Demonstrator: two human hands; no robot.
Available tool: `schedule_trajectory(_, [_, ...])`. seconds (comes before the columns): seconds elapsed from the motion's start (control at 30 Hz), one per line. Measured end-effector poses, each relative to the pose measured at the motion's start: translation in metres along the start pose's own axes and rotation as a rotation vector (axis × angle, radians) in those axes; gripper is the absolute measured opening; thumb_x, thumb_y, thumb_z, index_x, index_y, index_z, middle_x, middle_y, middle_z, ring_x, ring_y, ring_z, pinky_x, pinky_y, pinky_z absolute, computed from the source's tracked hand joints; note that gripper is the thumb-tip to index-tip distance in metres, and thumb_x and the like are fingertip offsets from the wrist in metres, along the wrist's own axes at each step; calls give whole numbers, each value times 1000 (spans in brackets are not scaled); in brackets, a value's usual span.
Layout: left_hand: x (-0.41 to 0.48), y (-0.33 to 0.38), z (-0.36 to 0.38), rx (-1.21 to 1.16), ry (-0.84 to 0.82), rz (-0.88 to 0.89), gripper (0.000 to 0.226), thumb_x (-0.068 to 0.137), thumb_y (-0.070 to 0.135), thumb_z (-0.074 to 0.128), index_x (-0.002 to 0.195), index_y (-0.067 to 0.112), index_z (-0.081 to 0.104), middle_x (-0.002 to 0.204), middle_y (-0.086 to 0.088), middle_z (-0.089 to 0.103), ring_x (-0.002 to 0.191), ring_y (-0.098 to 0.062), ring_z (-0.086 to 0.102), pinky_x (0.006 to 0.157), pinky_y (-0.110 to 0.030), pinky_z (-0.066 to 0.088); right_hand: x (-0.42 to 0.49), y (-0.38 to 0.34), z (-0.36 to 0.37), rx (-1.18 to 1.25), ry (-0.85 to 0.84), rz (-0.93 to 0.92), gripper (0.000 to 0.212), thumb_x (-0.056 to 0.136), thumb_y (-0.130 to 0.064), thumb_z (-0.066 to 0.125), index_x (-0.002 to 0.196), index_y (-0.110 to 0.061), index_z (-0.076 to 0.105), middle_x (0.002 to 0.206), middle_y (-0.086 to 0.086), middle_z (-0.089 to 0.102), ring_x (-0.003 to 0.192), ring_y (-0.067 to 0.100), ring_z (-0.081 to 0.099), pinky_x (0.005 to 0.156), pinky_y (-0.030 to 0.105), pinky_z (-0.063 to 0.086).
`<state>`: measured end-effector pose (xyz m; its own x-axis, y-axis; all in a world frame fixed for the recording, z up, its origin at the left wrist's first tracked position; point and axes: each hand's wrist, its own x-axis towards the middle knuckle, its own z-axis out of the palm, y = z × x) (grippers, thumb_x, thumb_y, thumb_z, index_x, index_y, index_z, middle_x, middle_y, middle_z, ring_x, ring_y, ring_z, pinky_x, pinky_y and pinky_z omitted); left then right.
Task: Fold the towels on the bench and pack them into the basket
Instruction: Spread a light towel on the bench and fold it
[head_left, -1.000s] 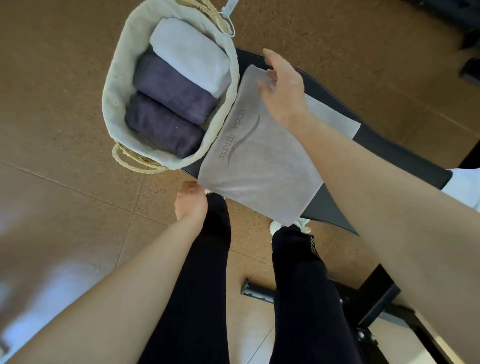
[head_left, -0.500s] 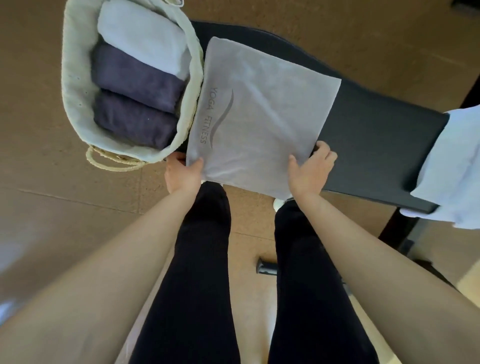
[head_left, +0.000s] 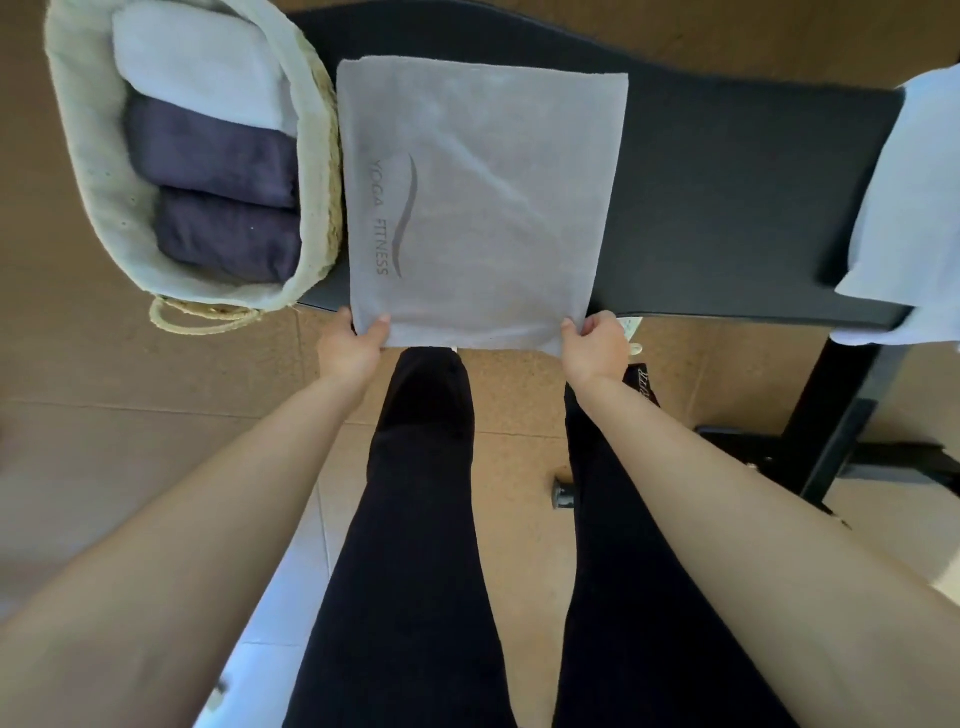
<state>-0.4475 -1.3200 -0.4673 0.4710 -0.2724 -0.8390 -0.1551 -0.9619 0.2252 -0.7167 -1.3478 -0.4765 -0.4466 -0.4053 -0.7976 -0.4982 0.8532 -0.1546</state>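
Note:
A grey towel (head_left: 483, 202) printed "YOGA FITNESS" lies flat, folded to a rough square, across the black bench (head_left: 727, 208). My left hand (head_left: 353, 345) pinches its near left corner and my right hand (head_left: 595, 345) pinches its near right corner, both at the bench's front edge. The cloth-lined woven basket (head_left: 78, 182) stands at the bench's left end, touching the towel's left side. Inside it lie a white rolled towel (head_left: 192, 67) and two dark purple folded towels (head_left: 213, 156), (head_left: 228, 234).
A white towel (head_left: 914, 208) drapes over the bench's right end. The bench's black frame and foot (head_left: 831, 441) stand on the brown floor at the right. My legs in black trousers are below the towel, close to the bench's front edge.
My right hand left the towel's far edge and came down to the near right corner. My left hand took hold of the near left corner. The towel now lies square on the bench.

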Motion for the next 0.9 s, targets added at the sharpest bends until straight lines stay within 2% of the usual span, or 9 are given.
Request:
schedule_trajectory(0.13, [-23,-10,8,-98,-126,-32,23,101,27,63,119,13,63,113,-7,70,80,-14,65,63,-22,51,0,14,-26,6,21,-40,18,100,-23,57,104,-6,55,82,-5,54,83,23,55,81,37,45])
schedule_trajectory(0.23, [-41,-17,10,-186,-151,-96,27,100,27,65,123,14,61,114,-6,72,80,-15,69,62,-21,51,0,22,-48,21,18,-58,17,100,-20,56,110,-7,55,80,-7,52,75,14,52,77,32,40])
schedule_trajectory(0.33, [-55,-17,6,-259,-99,-94,32,97,28,70,125,20,56,106,-4,73,68,-9,67,58,-21,50,2,23,-67,109,13,-83,17,98,-20,59,113,-15,54,76,-4,53,70,12,52,73,30,44])
schedule_trajectory(0.4, [-60,-7,1,-343,-70,-65,24,98,25,68,120,25,57,95,0,72,59,-7,62,54,-20,48,3,14,-80,214,-59,-129,17,97,-15,60,114,-20,57,71,1,56,61,12,52,62,26,46])
schedule_trajectory(0.47, [-58,9,-4,-503,-113,-46,11,102,18,61,110,26,60,85,5,69,60,-8,56,54,-19,46,8,-2,-92,358,-143,-144,14,98,-12,61,110,-17,65,70,3,60,52,14,50,50,25,44])
schedule_trajectory(0.53, [-49,30,-11,-649,-199,-27,13,104,12,55,106,20,65,77,7,67,63,-10,51,54,-18,43,17,-23,-101,477,-195,-139,13,98,-12,63,109,-10,71,81,6,65,50,14,52,47,25,44])
schedule_trajectory(0.6, [-39,50,-15,-734,-251,-32,16,104,10,54,108,14,69,76,4,66,66,-10,53,55,-19,45,26,-43,-107,563,-249,-111,18,99,-15,64,112,-6,72,89,8,68,56,13,60,53,23,48])
schedule_trajectory(0.73, [-23,88,-12,-927,-231,-134,18,104,11,54,110,14,71,88,-1,70,75,-8,66,63,-18,53,43,-74,-117,769,-376,-14,20,98,-13,65,115,-4,70,100,10,74,81,16,73,69,20,58])
schedule_trajectory(0.9, [-6,139,0,-1168,-149,-291,8,101,13,62,104,11,70,89,-2,69,72,-8,62,58,-14,50,60,-117,-120,890,-432,55,29,95,-10,66,122,-1,68,107,13,76,93,19,75,73,19,57])
